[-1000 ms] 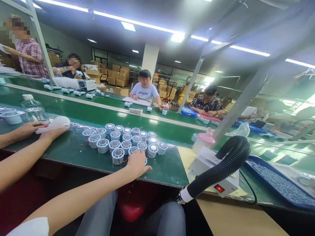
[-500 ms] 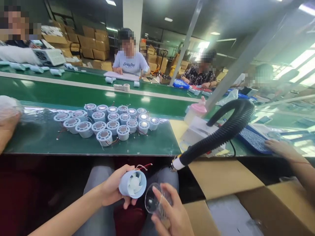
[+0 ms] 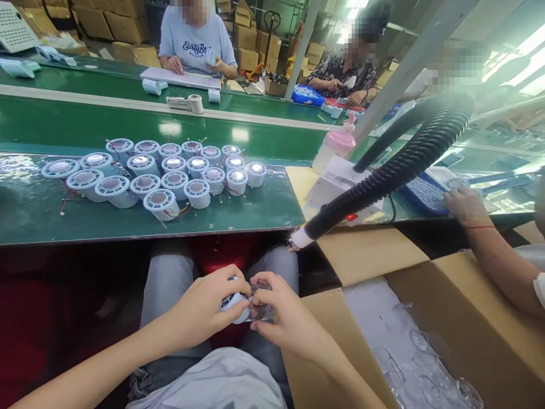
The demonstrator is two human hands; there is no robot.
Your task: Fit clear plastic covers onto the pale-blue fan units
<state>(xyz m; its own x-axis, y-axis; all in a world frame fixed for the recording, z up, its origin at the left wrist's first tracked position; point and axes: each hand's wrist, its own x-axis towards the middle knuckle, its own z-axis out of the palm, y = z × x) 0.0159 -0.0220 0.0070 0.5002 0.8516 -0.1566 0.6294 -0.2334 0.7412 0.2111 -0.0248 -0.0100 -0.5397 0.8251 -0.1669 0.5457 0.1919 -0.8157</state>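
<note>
A small pale-blue fan housing (image 3: 235, 302) sits over the lap, below the green table's edge (image 3: 149, 236), pinched by the left hand (image 3: 208, 309). The right hand (image 3: 283, 318) presses a clear plastic cover (image 3: 261, 311) against it, fingers curled. An open cardboard box (image 3: 383, 341) lies just right.

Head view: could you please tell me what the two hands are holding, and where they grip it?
Left hand grips the pale fan housing around its body; right hand holds the clear cover against it.
</note>
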